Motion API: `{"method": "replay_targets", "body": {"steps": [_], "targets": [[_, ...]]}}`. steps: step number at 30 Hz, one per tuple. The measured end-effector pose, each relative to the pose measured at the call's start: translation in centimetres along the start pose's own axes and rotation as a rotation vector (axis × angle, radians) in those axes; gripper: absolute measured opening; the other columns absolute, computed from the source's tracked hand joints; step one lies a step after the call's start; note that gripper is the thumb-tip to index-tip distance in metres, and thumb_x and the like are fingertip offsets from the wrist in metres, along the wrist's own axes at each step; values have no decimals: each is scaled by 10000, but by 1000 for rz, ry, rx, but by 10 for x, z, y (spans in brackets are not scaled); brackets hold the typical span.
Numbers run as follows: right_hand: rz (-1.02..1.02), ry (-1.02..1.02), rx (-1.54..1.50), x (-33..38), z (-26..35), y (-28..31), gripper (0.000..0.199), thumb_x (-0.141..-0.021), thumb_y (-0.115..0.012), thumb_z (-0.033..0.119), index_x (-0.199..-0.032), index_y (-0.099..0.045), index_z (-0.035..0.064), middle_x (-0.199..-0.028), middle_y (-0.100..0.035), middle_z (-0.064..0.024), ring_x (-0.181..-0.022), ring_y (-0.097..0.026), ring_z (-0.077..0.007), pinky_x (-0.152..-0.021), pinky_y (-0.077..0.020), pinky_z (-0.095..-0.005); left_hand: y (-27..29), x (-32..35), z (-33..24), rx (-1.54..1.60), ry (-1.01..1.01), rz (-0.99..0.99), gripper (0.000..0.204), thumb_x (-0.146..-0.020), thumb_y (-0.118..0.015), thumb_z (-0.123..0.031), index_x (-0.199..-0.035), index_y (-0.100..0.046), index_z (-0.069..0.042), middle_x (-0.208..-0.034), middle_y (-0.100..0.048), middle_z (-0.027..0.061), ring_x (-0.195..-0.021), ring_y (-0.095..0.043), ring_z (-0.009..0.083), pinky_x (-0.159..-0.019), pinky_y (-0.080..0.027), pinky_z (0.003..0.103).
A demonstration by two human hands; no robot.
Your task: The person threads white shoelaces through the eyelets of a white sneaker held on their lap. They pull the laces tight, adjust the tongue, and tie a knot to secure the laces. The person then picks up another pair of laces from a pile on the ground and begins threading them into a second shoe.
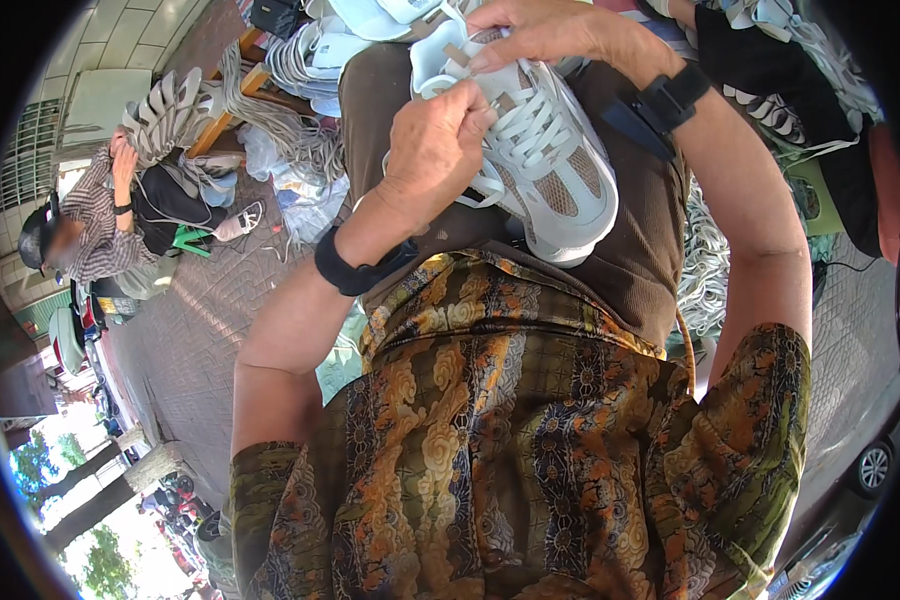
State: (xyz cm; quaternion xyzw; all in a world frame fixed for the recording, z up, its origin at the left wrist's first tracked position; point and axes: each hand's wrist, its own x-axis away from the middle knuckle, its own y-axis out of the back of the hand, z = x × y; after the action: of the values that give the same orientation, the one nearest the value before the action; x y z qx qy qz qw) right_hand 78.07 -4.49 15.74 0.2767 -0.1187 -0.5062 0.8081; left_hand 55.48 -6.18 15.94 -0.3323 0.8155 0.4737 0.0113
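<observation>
- The left hand (432, 140) had its fingers (475, 108) curled closed, pinching a white lace (530, 125) near the top of a sneaker (535, 160).
- The right hand (535, 35) lay over the far end of the same sneaker, its fingers bent and pressing down on the tongue and collar; whether they gripped a lace end there could not be told.
- The sneaker was white and pale blue with tan mesh panels, lying on the person's lap across brown trousers (640, 250), its sole edge turned toward the right thigh and its laced top facing up.
- Each wrist carried a black band: one on the left wrist (345, 268), one on the right wrist (670, 100).
- Closer to the camera, the person's patterned shirt (510, 450) in orange, gold and dark blue filled the lower part of the view.
- Beyond the knees lay a heap of white shoe soles (320, 50), and beside it a loose bundle of grey-white laces (280, 125) hung over a wooden edge.
- More white laces (705, 260) lay piled just beside the right thigh.
- At the left, well apart, another person in a striped shirt (95, 225) sat on the paved ground (190, 330), holding a stack of pale soles (165, 115) up near the shoulder.
</observation>
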Motion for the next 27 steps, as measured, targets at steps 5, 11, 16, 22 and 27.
{"method": "replay_targets", "body": {"steps": [5, 11, 16, 22, 27], "targets": [[-107, 0, -83, 8, 1, -9, 345, -820, -717, 287, -807, -533, -5, -701, -457, 29, -692, -419, -75, -592, -381, -284, 8, 1, -4, 77, 250, 50, 67, -862, -555, -55, -899, -560, 1, -741, -659, 126, -611, -611, 203, -589, -467, 315], [-141, 40, 9, 8, -2, -11, 327, -834, -707, 284, -882, -580, -14, -725, -517, 1, -719, -463, -84, -628, -411, -273, 5, 8, -7, -26, 136, 6, 65, -837, -571, -52, -831, -516, -18, -626, -588, 154, -559, -597, 323, -543, -459, 392], [-100, -57, -137, 11, 10, -10, 316, -840, -701, 280, -890, -579, -7, -733, -517, 0, -721, -473, -91, -625, -413, -283, -9, -1, -3, -137, -3, -44, 66, -821, -572, -54, -797, -521, -19, -598, -577, 179, -564, -604, 366, -546, -465, 445], [-181, 73, -2, 12, 0, -14, 275, -855, -687, 260, -922, -582, 15, -773, -522, -2, -744, -485, -78, -610, -414, -257, -20, -7, -3, -91, -13, -77, 69, -819, -582, -63, -796, -550, -7, -617, -597, 177, -576, -611, 369, -568, -474, 455], [-477, 73, -251, 39, 32, -36, 201, -899, -625, 207, -943, -575, 17, -779, -519, -12, -725, -514, -96, -605, -418, -258, -3, 6, -3, 95, 75, -41, 35, -816, -585, -48, -835, -586, -19, -637, -617, 158, -596, -629, 335, -559, -482, 405]]}}
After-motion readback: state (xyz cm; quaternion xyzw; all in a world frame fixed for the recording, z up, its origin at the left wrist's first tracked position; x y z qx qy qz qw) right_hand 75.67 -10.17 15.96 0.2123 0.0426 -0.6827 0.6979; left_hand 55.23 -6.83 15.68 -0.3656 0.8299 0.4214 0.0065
